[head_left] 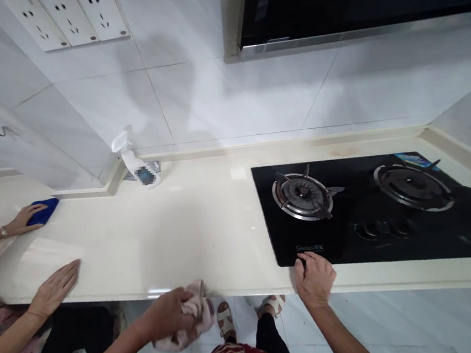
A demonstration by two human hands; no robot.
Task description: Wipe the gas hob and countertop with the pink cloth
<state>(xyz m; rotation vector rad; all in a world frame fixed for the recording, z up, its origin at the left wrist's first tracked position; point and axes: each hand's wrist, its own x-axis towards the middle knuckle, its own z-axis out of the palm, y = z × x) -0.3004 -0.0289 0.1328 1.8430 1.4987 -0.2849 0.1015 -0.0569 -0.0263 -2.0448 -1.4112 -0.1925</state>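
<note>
My left hand [172, 316] is closed around a bunched pale pink cloth [198, 307], which hangs at the front edge of the white countertop [198, 224]. Part of the cloth droops below that edge. My right hand [314, 280] leans on the counter's front edge with nothing visible in it. Its slightly bent fingertips touch the front of the black glass gas cooktop [342, 244], and the thumb lies to the left. The cooktop has a left burner [302, 192] and a right burner [413, 187], each with a metal pan support.
At left, another person's hand [21, 220] presses a blue cloth [43, 213] on the counter; their other hand [57, 288] lies flat nearby. A white spray bottle [137, 166] stands by the wall corner. A dark range hood [352, 4] overhangs the cooktop. Wall sockets [72, 17] are upper left.
</note>
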